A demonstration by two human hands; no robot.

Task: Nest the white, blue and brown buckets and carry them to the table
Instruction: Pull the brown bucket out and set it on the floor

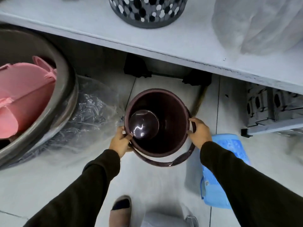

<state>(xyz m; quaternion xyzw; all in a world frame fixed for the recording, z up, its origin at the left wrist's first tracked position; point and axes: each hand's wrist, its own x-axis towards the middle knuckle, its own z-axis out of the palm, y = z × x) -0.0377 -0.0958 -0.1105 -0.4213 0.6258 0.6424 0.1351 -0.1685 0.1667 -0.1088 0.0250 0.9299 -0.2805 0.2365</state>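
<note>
A dark brown bucket [170, 128] is in the middle of the head view, above the tiled floor, its mouth facing me and its handle hanging down at the front. My left hand [120, 141] grips its left rim with the thumb inside. My right hand [199, 128] holds its right rim by the handle joint. A blue plastic bucket [227, 153] lies on its side on the floor to the right, partly hidden behind my right sleeve. A pale grey-white rounded shape [164, 218] shows at the bottom edge; I cannot tell what it is.
A grey table [164, 41] edge runs across the top, bearing a dotted black-and-white basket [147, 12] and a wrapped white item [262, 23]. A large grey tub [32, 89] with pink plastic parts stands at left, clear wrapping [91, 115] beside it. Dark crates [270, 108] sit under the table at right.
</note>
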